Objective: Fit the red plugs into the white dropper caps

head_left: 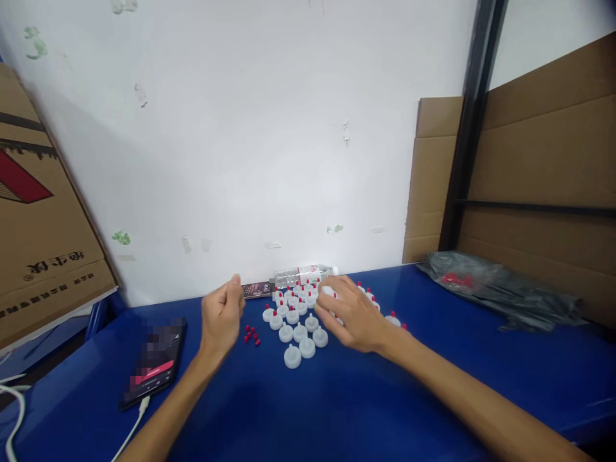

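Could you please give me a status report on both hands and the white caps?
Left hand closed, contents hidden. Right hand pinching a white cap. Front caps without red tops, on blue table. Loose red tops beside left hand.

From my remote station I'm viewing a patch-marked white wall (240, 141) rising behind a blue tabletop (337, 404); 1 dark metal post (471, 128) is standing at right, brown cardboard (543, 147) flanking it.

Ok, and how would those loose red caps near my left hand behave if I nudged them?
The loose red caps probably weigh little, being so tiny. Their short, rounded shape suggests they could roll, and the smooth-looking blue table likely offers little resistance.
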